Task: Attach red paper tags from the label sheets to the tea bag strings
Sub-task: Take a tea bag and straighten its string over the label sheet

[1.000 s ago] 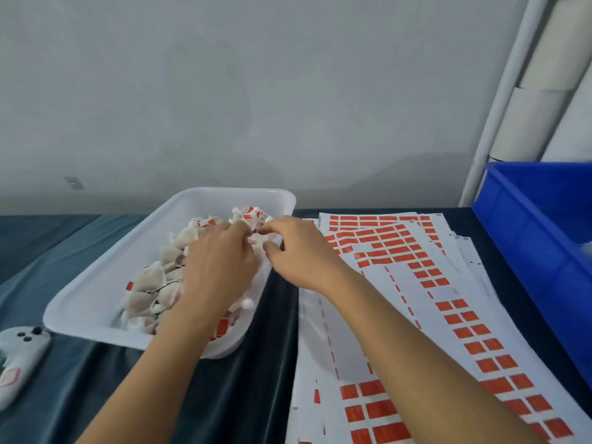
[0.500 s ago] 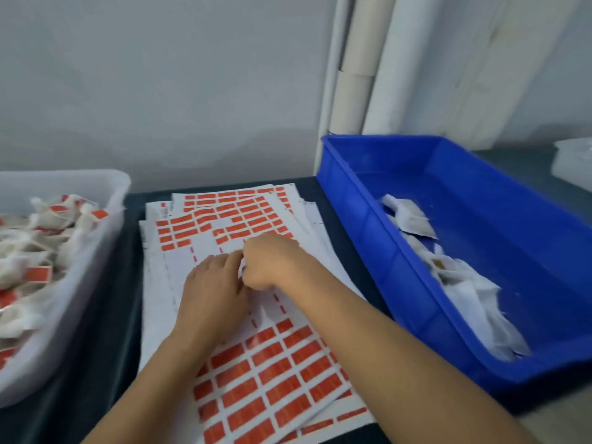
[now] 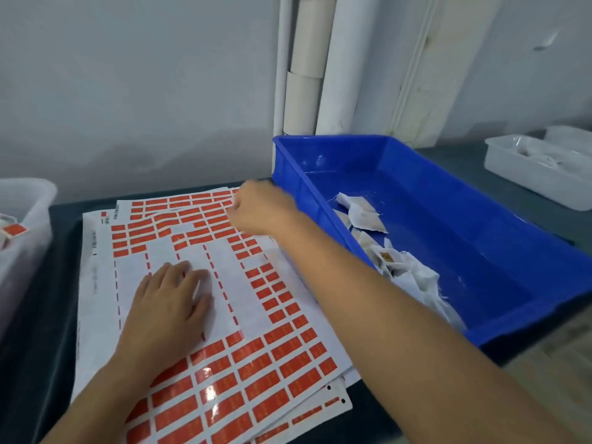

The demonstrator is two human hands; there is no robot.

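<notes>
Partly blurred, the right hand curls above the label sheets' far edge beside the blue bin; what it pinches is unclear. The left hand lies flat, fingers spread, on the sheets.

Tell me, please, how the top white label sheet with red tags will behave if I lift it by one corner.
The top white label sheet with red tags will probably flop and bend, since it looks thin and paper-like. It may slide, because it lies on a loose, fanned stack of similar sheets. The left hand rests flat on it, apparently steadying it. It seems light for its size.
</notes>
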